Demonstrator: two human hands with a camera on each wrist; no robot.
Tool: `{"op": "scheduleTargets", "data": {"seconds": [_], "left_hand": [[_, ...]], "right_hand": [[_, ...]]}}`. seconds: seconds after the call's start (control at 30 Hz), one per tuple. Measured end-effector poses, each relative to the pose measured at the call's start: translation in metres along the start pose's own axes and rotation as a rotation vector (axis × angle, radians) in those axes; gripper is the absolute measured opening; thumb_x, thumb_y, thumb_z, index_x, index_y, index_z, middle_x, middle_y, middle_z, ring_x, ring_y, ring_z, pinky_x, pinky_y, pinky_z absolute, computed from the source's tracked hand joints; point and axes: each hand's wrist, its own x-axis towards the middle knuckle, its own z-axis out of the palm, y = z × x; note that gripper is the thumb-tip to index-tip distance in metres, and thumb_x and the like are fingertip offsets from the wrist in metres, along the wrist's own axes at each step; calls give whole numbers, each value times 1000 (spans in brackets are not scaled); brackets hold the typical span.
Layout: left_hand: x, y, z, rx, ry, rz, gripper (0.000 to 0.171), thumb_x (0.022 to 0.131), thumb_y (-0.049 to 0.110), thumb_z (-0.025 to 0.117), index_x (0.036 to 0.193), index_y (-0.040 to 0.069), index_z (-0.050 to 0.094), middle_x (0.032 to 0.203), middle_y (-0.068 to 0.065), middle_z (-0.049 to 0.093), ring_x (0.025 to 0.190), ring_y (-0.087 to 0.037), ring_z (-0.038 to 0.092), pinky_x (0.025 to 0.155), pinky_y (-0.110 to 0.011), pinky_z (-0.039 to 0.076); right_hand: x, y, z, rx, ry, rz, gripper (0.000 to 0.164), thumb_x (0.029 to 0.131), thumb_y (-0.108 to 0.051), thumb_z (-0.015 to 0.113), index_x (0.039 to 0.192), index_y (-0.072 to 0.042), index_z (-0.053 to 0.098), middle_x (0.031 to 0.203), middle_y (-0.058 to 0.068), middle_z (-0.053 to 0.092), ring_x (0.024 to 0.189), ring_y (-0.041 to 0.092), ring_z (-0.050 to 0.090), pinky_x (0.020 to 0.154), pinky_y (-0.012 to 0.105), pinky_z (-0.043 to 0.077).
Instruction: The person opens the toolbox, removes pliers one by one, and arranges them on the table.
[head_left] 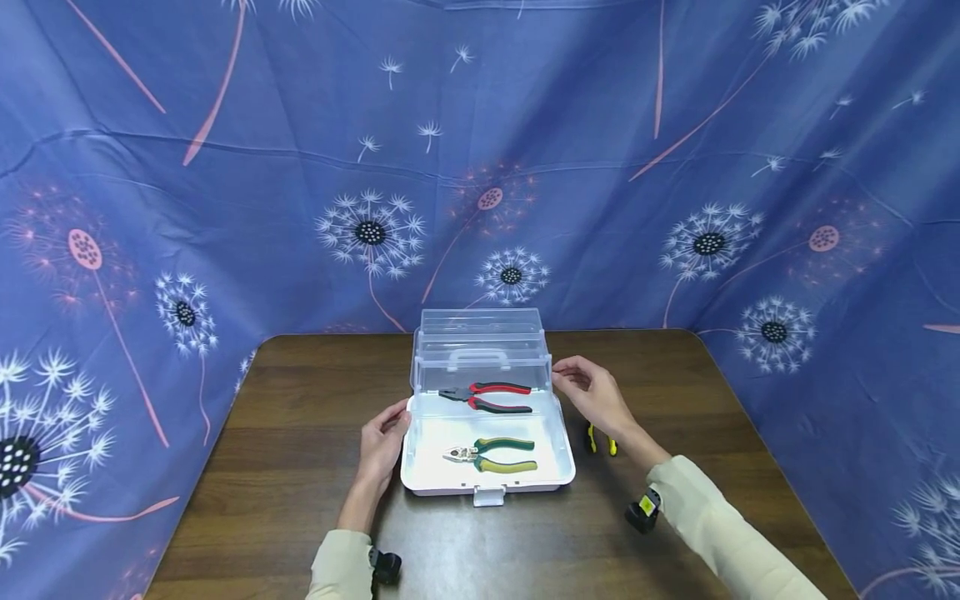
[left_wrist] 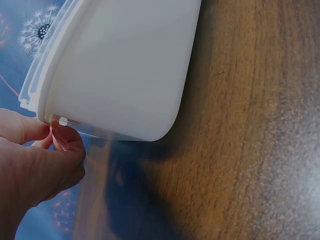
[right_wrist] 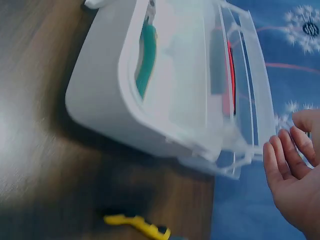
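A white toolbox (head_left: 442, 429) stands with its clear lid (head_left: 480, 321) and clear trays (head_left: 450, 342) raised at the back. Inside lie green-and-yellow pliers (head_left: 506, 467) near the front and red-and-black pliers (head_left: 498, 387) farther back, both with handles to the right. My left hand (head_left: 381, 446) pinches the toolbox's left rim between thumb and fingers, closer up in the left wrist view. At the raised trays' right side is my right hand (right_wrist: 292, 172), fingers loosely bent and fingertips right by the clear edge, with nothing in its palm.
A yellow-and-black handled tool (head_left: 612, 447) lies on the wooden table (head_left: 300, 467) right of the toolbox, partly hidden by my right arm. A clear latch (head_left: 489, 497) hangs at the box's front. Blue dandelion-patterned cloth (head_left: 585, 250) hangs behind and beside the table.
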Motion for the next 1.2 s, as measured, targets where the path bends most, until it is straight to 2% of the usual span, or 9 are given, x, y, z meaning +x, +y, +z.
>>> {"op": "scheduleTargets", "data": {"seconds": [0.23, 0.43, 0.7, 0.9, 1.2], "left_hand": [[1, 1, 1, -2, -7, 11, 35, 104, 14, 61, 137, 0, 64, 129, -20, 64, 113, -24, 58, 82, -17, 48], [2, 1, 2, -7, -3, 6, 35, 104, 13, 61, 136, 0, 64, 130, -20, 64, 115, -25, 58, 83, -18, 48], [3, 1, 2, 10, 4, -9, 34, 104, 13, 61, 136, 2, 65, 130, -19, 64, 117, -26, 57, 85, -20, 48], [2, 1, -1, 21, 7, -23, 35, 104, 13, 61, 137, 4, 65, 131, -17, 64, 118, -26, 56, 85, -21, 48], [0, -2, 0, -26, 1, 23, 34, 104, 10, 60, 136, -3, 64, 128, -21, 64, 108, -18, 58, 82, -18, 49]], "right_hand": [[9, -15, 18, 33, -74, -63, 20, 98, -9, 70, 115, 2, 69, 107, 10, 72, 98, 24, 68, 89, 33, 56], [16, -22, 36, 12, -154, -107, 22, 98, -10, 70, 116, 2, 70, 107, 10, 73, 98, 24, 69, 92, 42, 55], [23, -24, 62, -68, -238, -158, 30, 95, -9, 74, 122, 3, 69, 120, 17, 70, 109, 32, 67, 94, 48, 54], [28, -26, 78, -138, -284, -175, 37, 93, -12, 76, 127, 2, 69, 127, 18, 67, 115, 32, 64, 96, 49, 52], [33, -26, 89, -203, -380, -248, 38, 93, -17, 79, 125, 1, 70, 119, 14, 72, 110, 30, 67, 96, 45, 53]]}}
